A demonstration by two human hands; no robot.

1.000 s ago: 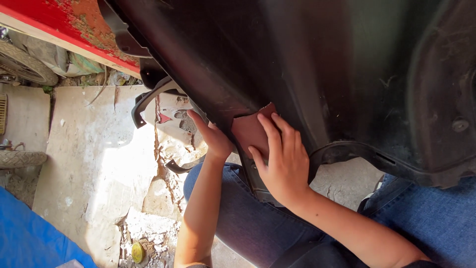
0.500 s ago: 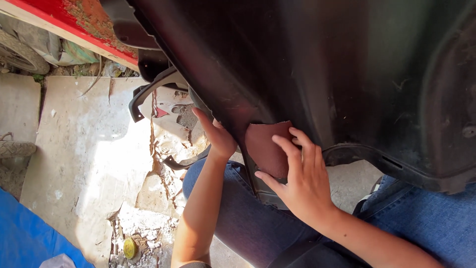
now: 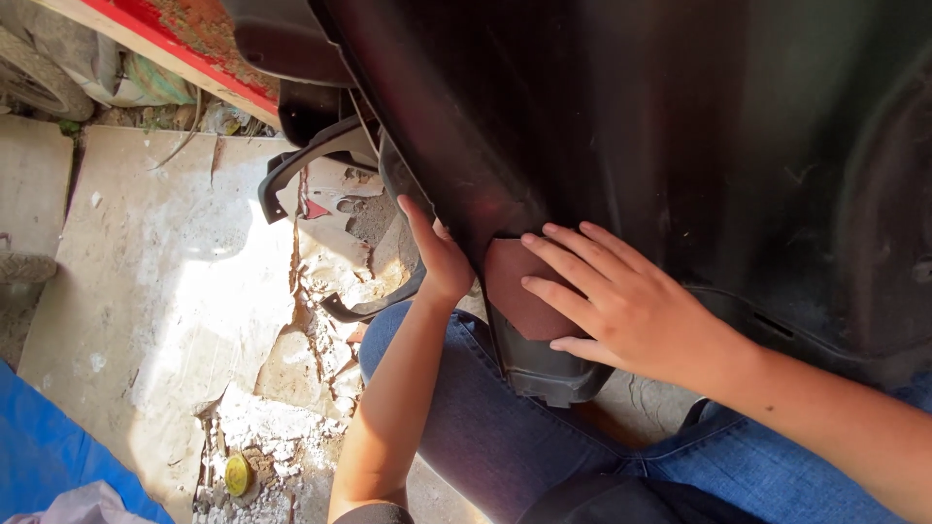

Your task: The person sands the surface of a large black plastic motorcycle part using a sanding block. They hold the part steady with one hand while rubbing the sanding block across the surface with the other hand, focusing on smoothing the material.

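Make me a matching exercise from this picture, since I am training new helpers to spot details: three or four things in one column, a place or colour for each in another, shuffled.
Things:
1. sandpaper sheet
2. left hand
3. small round yellow lid
4. blue tarp

Places or colours:
A. on the broken floor, low in the picture
B. reddish brown, pressed flat under the right hand
C. bottom left corner
D. gripping the edge of the large black panel

Pairs: 1-B, 2-D, 3-A, 4-C
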